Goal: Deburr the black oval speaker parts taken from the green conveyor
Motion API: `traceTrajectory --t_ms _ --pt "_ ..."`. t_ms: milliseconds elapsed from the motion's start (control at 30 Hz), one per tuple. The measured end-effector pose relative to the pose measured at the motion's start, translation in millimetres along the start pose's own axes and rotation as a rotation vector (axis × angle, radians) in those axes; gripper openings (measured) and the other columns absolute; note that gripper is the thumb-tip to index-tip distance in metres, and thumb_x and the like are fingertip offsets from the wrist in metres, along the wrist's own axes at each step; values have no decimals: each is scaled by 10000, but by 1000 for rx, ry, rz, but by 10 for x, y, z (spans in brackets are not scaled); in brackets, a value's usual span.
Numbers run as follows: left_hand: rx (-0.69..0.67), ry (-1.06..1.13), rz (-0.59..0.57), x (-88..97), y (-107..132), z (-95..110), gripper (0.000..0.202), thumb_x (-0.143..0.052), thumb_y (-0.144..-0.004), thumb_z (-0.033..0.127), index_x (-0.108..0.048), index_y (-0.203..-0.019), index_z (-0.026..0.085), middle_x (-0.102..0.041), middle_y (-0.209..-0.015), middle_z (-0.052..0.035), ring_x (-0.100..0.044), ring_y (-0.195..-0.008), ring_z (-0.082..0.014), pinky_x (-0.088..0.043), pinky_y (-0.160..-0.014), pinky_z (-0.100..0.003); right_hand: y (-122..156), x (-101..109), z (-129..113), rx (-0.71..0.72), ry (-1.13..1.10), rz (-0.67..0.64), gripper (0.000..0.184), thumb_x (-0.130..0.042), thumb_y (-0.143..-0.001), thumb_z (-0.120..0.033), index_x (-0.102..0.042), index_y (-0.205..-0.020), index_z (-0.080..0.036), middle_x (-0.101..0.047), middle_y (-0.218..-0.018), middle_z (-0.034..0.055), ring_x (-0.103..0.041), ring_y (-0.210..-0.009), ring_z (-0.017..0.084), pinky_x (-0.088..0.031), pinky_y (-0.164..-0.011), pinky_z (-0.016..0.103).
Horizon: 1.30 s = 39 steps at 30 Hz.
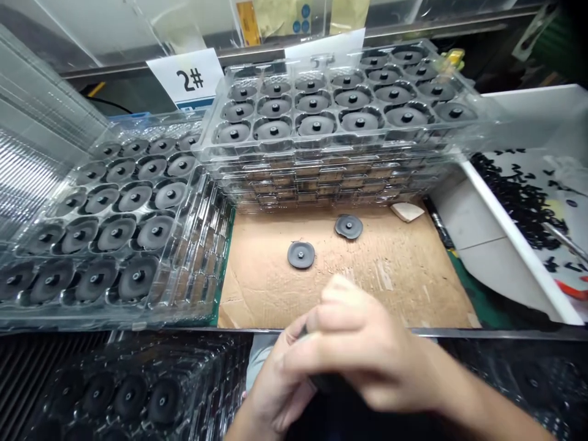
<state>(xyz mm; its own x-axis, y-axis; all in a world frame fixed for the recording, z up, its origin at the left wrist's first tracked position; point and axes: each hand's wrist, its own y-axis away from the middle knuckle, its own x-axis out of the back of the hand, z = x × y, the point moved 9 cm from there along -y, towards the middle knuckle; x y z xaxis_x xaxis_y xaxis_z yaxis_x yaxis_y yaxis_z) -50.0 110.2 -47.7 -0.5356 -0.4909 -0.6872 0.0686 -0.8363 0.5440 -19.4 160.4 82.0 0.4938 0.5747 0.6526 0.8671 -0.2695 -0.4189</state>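
My left hand (280,389) and my right hand (362,340) meet in front of the bench edge, the right one partly blurred. Both have their fingers closed. A sliver of something dark shows between them, but the fingers cover most of it and I cannot tell its kind. Beyond the hands, a dark grey rubber disc (301,255) with a raised centre stub lies on a brown cardboard sheet (261,300). A second such disc (349,227) rests farther back and to the right.
Stacked clear plastic trays (316,138) full of grey discs stand behind the cardboard; another stack (179,263) is at left. A white bin (519,251) at right holds small black pieces. A pale wedge-shaped piece (407,211) lies near it. More disc trays (184,361) sit below the bench edge.
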Motion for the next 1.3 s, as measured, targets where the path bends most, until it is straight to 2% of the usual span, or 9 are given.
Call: traceTrajectory --t_ms 167,300,433,567,733,933,1033,1167,1300 --pt "89 82 -177 -18 93 -11 416 -832 -563 292 -714 -961 258 -723 -954 -24 -691 -856 -204 -513 -758 -242 448 140 650 -485 -29 285 223 -499 -908 -224 -637 -1083 -229 -680 -899 31 -581 -771 148 -420 -681 289" --pt "90 132 -150 84 73 -25 461 -818 -569 343 -698 -1004 250 -718 -1013 -50 -689 -888 -226 -528 -757 -255 997 -308 1018 -745 -109 292 240 -501 -889 -270 -673 -1046 -212 -698 -900 53 -633 -774 170 -487 -645 282" --pt "94 147 -79 147 36 -56 494 -787 -568 430 -699 -1012 232 -709 -1051 -54 -667 -953 -229 -513 -856 -277 1184 -506 1082 -757 -117 246 199 -540 -841 -263 -720 -914 -218 -700 -723 21 -647 -669 179 -507 -589 289" --pt "28 124 -102 78 12 -9 463 -791 -603 351 -686 -1041 244 -690 -1108 -45 -659 -983 -235 -529 -846 -283 1047 -4 783 -780 -49 439 233 -495 -892 -250 -643 -1072 -237 -678 -1059 52 -636 -938 198 -514 -695 288" --pt "-134 70 42 174 -6 104 448 -800 -617 258 -675 -1047 264 -698 -1087 -30 -650 -999 -197 -529 -814 -216 430 112 17 -249 -40 292 282 -477 -869 -114 -607 -1104 -201 -693 -829 29 -602 -706 143 -475 -634 276" --pt "-239 5 169 377 42 237 607 -820 -545 377 -643 -1099 205 -663 -1161 -107 -607 -1090 -285 -519 -888 -306 983 -255 839 -681 7 232 219 -470 -904 -260 -674 -966 -209 -687 -794 29 -596 -634 135 -453 -541 247" --pt "-213 13 197 415 40 222 662 -816 -554 388 -610 -1157 210 -654 -1180 -121 -595 -1110 -299 -484 -951 -372 1221 -427 1087 -717 -9 229 218 -485 -894 -274 -683 -954 -207 -700 -804 35 -629 -663 150 -484 -572 259" --pt "-184 20 210 376 10 179 676 -808 -584 368 -584 -1206 224 -662 -1171 -114 -606 -1097 -276 -495 -933 -351 1132 -350 1053 -717 -43 257 196 -505 -886 -265 -685 -947 -219 -700 -817 27 -648 -710 158 -492 -575 256" --pt "-195 4 132 226 -23 138 666 -803 -595 358 -584 -1212 233 -665 -1164 -86 -618 -1068 -245 -504 -908 -302 679 47 616 -600 -54 407 232 -469 -914 -244 -611 -1096 -215 -671 -1021 47 -612 -905 171 -482 -729 285"
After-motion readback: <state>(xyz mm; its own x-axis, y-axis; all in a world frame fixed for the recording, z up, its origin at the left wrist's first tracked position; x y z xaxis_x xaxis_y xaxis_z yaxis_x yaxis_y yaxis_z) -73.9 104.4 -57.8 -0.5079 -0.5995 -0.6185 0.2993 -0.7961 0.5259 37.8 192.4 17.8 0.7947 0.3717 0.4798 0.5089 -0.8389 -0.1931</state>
